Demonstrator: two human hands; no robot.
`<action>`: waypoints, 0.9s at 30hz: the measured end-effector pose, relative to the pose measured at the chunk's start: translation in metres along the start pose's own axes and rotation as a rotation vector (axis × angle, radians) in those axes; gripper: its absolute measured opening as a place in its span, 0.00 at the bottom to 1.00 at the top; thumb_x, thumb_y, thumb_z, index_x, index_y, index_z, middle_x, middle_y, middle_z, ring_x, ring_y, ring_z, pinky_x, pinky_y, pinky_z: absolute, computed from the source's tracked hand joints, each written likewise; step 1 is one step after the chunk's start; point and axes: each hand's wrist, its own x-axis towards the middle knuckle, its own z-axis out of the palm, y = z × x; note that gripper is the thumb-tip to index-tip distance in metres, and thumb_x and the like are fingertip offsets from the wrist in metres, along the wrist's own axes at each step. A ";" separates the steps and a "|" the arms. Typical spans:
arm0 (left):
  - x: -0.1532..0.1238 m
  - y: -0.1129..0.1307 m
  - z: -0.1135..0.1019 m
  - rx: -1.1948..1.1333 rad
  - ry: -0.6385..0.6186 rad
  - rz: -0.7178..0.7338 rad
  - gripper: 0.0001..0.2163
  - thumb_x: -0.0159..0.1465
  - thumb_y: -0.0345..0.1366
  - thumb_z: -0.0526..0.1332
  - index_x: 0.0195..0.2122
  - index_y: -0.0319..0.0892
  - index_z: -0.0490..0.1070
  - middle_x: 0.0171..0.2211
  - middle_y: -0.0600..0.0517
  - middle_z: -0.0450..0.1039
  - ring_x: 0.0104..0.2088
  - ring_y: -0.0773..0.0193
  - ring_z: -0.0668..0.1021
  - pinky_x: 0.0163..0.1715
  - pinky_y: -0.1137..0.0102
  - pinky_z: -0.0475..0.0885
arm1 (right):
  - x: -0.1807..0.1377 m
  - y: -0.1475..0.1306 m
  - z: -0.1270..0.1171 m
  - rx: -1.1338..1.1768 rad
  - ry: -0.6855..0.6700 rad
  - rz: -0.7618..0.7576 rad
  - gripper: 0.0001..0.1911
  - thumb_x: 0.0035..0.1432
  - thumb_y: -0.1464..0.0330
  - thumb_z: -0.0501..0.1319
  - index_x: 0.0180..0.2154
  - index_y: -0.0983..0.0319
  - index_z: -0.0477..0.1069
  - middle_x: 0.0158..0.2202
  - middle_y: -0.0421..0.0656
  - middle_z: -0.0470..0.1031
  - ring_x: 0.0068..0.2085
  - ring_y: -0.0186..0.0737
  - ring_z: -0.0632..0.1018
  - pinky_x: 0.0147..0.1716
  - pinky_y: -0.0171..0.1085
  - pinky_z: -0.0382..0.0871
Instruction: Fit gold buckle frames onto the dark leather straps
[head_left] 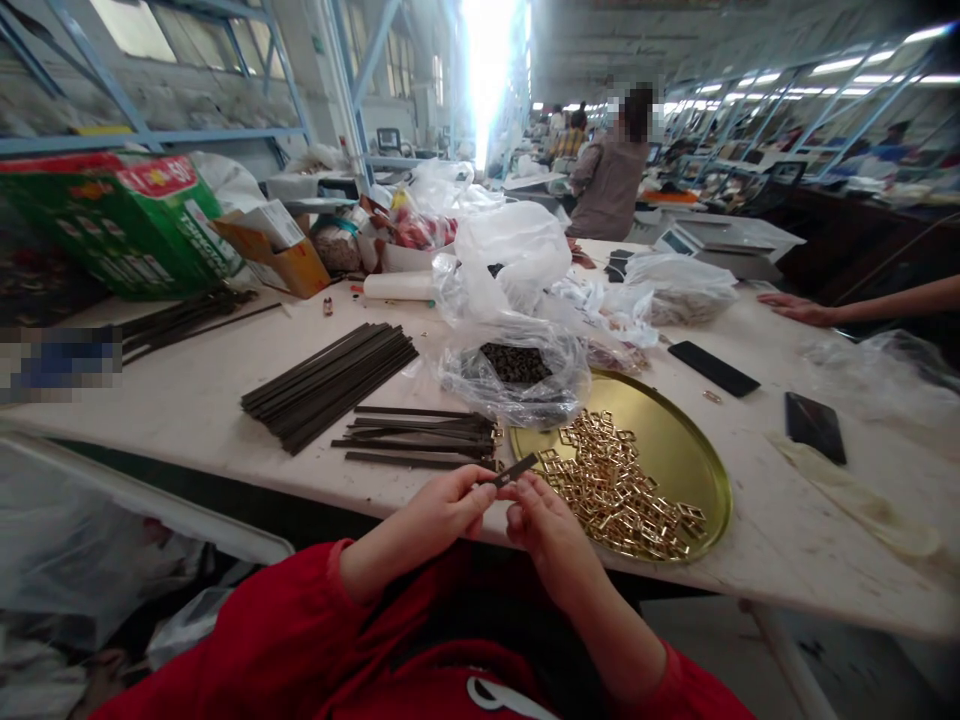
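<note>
Between my hands, close to the table's front edge, is a dark flat strap, its end pointing up to the right. My left hand pinches it from the left. The fingers of my right hand are closed at its right end; whether a buckle is there too is hidden. Just behind my hands lie several dark straps with gold buckles at their right ends. A larger stack of plain dark straps is farther left. Right of my hands, a heap of gold buckles rests on a round gold tray.
Behind the tray stands a clear plastic bag with small black pieces inside. Two dark phone-like slabs lie at right. Another person's hand rests on the table's far right. Boxes and a green carton stand at back left.
</note>
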 end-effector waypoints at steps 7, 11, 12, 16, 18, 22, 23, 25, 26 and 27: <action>0.007 -0.017 0.002 0.145 0.088 -0.030 0.09 0.59 0.35 0.48 0.27 0.41 0.65 0.20 0.57 0.65 0.22 0.69 0.66 0.24 0.75 0.61 | 0.015 -0.007 -0.022 0.374 0.006 0.216 0.15 0.45 0.80 0.56 0.35 0.61 0.70 0.37 0.41 0.76 0.41 0.36 0.77 0.43 0.37 0.71; 0.017 -0.020 0.013 0.159 0.084 0.009 0.09 0.58 0.35 0.50 0.28 0.39 0.67 0.25 0.54 0.69 0.27 0.66 0.70 0.30 0.73 0.64 | 0.016 -0.003 -0.014 0.346 0.039 0.156 0.17 0.45 0.80 0.56 0.38 0.59 0.70 0.41 0.41 0.76 0.43 0.36 0.76 0.40 0.34 0.72; 0.020 -0.021 0.016 0.142 0.087 0.002 0.08 0.58 0.37 0.52 0.29 0.39 0.67 0.25 0.54 0.69 0.28 0.66 0.70 0.30 0.73 0.64 | 0.016 -0.001 -0.011 0.327 0.060 0.140 0.18 0.45 0.79 0.56 0.39 0.59 0.70 0.42 0.41 0.76 0.42 0.37 0.76 0.38 0.34 0.72; 0.031 -0.023 0.022 0.068 0.092 -0.028 0.08 0.57 0.37 0.54 0.28 0.39 0.67 0.25 0.54 0.70 0.28 0.66 0.71 0.30 0.73 0.64 | 0.017 0.004 -0.001 0.230 0.080 0.070 0.19 0.46 0.75 0.58 0.42 0.58 0.69 0.45 0.42 0.75 0.40 0.38 0.76 0.33 0.34 0.71; 0.034 -0.021 0.020 0.070 0.112 -0.060 0.07 0.57 0.36 0.53 0.26 0.39 0.66 0.23 0.55 0.69 0.26 0.67 0.70 0.28 0.74 0.63 | 0.018 0.006 -0.001 0.167 0.048 0.036 0.18 0.48 0.72 0.58 0.44 0.58 0.69 0.46 0.42 0.74 0.41 0.38 0.75 0.34 0.35 0.70; 0.035 -0.018 0.010 0.159 0.178 -0.098 0.08 0.57 0.36 0.54 0.23 0.40 0.64 0.20 0.57 0.67 0.24 0.68 0.69 0.25 0.74 0.61 | 0.018 0.007 -0.008 -0.045 0.123 -0.087 0.15 0.51 0.67 0.59 0.43 0.57 0.70 0.43 0.42 0.75 0.42 0.39 0.74 0.41 0.38 0.68; 0.035 -0.018 0.009 0.204 0.203 -0.081 0.08 0.57 0.36 0.54 0.23 0.40 0.65 0.21 0.56 0.68 0.25 0.67 0.69 0.25 0.74 0.61 | 0.018 0.007 -0.010 -0.118 0.160 -0.118 0.14 0.51 0.66 0.60 0.42 0.57 0.71 0.41 0.42 0.75 0.41 0.38 0.74 0.42 0.38 0.67; 0.033 -0.018 0.008 0.306 0.255 -0.046 0.08 0.58 0.37 0.54 0.26 0.40 0.67 0.25 0.54 0.71 0.27 0.65 0.71 0.27 0.73 0.61 | 0.016 0.009 -0.011 -0.219 0.192 -0.147 0.14 0.48 0.65 0.63 0.40 0.58 0.72 0.41 0.42 0.75 0.40 0.38 0.74 0.43 0.38 0.67; 0.033 -0.017 0.009 0.354 0.265 -0.029 0.07 0.58 0.38 0.54 0.28 0.40 0.67 0.27 0.52 0.72 0.29 0.63 0.71 0.28 0.72 0.62 | 0.016 0.011 -0.011 -0.226 0.177 -0.143 0.14 0.48 0.65 0.64 0.40 0.57 0.73 0.42 0.42 0.75 0.41 0.39 0.74 0.43 0.39 0.67; 0.031 -0.017 0.011 0.391 0.258 -0.009 0.07 0.58 0.38 0.54 0.31 0.40 0.68 0.30 0.51 0.73 0.31 0.62 0.72 0.30 0.71 0.63 | 0.015 0.012 -0.011 -0.204 0.152 -0.130 0.14 0.48 0.64 0.64 0.40 0.57 0.73 0.43 0.43 0.75 0.42 0.40 0.74 0.44 0.39 0.67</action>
